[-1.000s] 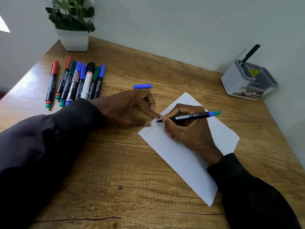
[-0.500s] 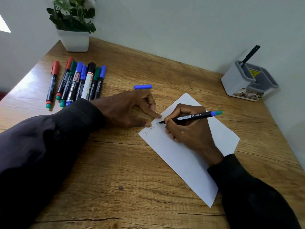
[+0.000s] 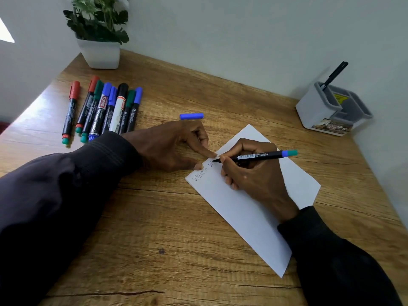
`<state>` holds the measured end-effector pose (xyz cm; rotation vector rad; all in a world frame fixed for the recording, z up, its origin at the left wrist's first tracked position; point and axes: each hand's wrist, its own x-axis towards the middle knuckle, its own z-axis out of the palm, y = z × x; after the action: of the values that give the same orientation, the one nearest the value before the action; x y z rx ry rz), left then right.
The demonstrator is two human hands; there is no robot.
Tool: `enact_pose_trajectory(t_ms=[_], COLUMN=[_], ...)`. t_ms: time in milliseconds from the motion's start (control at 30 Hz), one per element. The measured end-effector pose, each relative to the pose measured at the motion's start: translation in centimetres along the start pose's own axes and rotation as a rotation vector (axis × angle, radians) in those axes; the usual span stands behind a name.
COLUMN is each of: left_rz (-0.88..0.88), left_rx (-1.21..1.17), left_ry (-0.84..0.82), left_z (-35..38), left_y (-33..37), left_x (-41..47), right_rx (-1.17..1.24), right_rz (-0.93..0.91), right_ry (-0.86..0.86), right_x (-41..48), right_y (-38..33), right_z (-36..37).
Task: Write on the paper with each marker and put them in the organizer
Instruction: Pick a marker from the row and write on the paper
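Right hand (image 3: 254,175), grip clamped on a black blue-ended marker (image 3: 256,156), its tip on the white paper sheet (image 3: 242,217). Left hand (image 3: 167,149), index finger and thumb extended, presses the sheet's 10 o'clock edge. Grey plastic organizer (image 3: 313,109), at 2 o'clock on the wooden bench (image 3: 154,239), holds one tilted black pen (image 3: 335,74).

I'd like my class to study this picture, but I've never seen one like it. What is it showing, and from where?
No machine here: a camera worn on a person's head looks down at their two hands. On the table lies a white paper. The right hand holds an uncapped black marker, tip on the paper beside handwriting. The left hand steadies the paper's edge. A loose blue cap lies behind it. Capped markers lie in a row at the left. The grey organizer at the right holds one black pen.
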<state>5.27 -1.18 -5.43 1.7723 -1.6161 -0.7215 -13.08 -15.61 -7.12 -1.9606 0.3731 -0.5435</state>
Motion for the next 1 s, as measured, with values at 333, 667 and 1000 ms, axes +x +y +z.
enact_pose_trajectory(t_ms=[333,667,1000], left_rz=[0.04,0.052,0.052], left_rx=[0.011,0.044,0.078], left_ry=[-0.017,-0.034,-0.024], left_z=[0.0,-0.06,-0.05], left_y=[-0.01,-0.26,-0.61], left_x=[0.07,0.12,0.14], right_rx=[0.024,0.026,0.044], right_rz=[0.021,0.032,0.032], right_ry=[0.02,0.042,0.038], right_x=[-0.03,-0.12,-0.06], right_y=[0.12,-0.32,0.08], right_z=[-0.06,0.03,-0.05])
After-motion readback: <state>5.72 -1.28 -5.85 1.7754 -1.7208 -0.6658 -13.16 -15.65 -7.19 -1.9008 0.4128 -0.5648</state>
